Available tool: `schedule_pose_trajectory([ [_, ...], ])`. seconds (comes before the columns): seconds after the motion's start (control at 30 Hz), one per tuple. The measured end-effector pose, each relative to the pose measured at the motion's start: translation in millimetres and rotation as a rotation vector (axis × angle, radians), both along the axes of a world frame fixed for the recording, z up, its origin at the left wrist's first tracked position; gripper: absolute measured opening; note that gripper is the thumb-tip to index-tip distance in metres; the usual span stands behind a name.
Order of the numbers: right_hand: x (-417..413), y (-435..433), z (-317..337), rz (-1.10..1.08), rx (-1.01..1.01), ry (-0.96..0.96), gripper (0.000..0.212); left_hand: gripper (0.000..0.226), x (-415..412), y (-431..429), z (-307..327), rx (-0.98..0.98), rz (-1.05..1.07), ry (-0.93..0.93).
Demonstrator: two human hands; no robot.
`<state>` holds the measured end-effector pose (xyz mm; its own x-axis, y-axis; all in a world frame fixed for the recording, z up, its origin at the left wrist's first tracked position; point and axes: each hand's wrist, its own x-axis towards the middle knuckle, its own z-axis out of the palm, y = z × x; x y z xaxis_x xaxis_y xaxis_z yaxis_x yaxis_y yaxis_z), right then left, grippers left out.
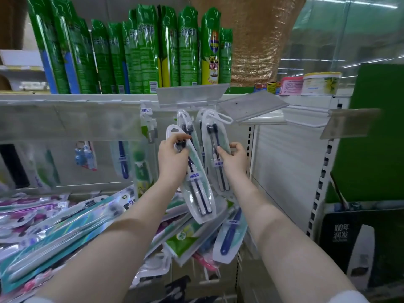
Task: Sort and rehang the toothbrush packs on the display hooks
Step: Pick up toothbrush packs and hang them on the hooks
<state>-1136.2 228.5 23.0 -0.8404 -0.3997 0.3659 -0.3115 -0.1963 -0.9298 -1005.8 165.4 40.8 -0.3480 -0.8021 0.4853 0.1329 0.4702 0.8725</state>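
Landmark is the white wire hook (226,119) under the shelf edge. Left hand (173,156) sits below-left of the hook, thumb and fingers pinching a twin-brush pack (200,193) near the brush heads. That pack is off the hook and tilted: its hang hole points up, left of the hook, and its bottom end slants down to the right. Right hand (235,159) is straight below the hook, thumb on the front and fingers curled behind a second twin-brush pack (219,171), gripping it at mid-height. This pack hangs roughly upright with its top at the hook; can't tell whether the hole is actually threaded on the wire. A third pack (185,123) hangs just left of the hook, partly hidden behind the pack in the left hand. Well below-left of the hook, a loose pile of assorted toothbrush packs (54,226) lies on the lower shelf. A single blue-brush pack (229,235) leans at the pile's right edge, directly under the hook. Clear label holder (190,94) is just above-left of the hook, with green spray cans (153,51) on the shelf above it. Black carton (341,237) stands far below-right of the hook.
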Motion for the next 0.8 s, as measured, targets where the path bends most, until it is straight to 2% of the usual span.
schedule_pose_trajectory([
  [0.2, -6.0, -13.2, -4.2, 0.024, 0.030, 0.021, 0.020, 0.040, -2.6, 2.3, -2.3, -0.078, 0.039, 0.016],
  [0.33, -6.0, -17.0, -14.3, 0.099, 0.092, -0.047, 0.027, 0.031, -4.3, 0.3, -8.8, -0.097, 0.020, 0.029],
  [0.43, -10.9, -13.6, -25.3, 0.095, 0.166, -0.059, 0.019, 0.033, -6.4, -1.3, -12.5, -0.088, 0.023, 0.055],
  [0.6, -13.6, -18.7, -28.4, -0.011, 0.153, -0.049, 0.012, 0.033, -7.7, 3.3, -14.2, -0.064, -0.019, 0.092],
  [0.7, -11.2, -17.8, -26.5, 0.000, 0.187, -0.058, 0.018, 0.036, -7.5, 9.7, -14.6, -0.063, -0.053, 0.102],
  [0.8, -9.1, -11.4, -25.3, 0.012, 0.215, -0.065, 0.033, 0.038, -6.9, 17.7, -14.3, -0.052, -0.081, 0.100],
])
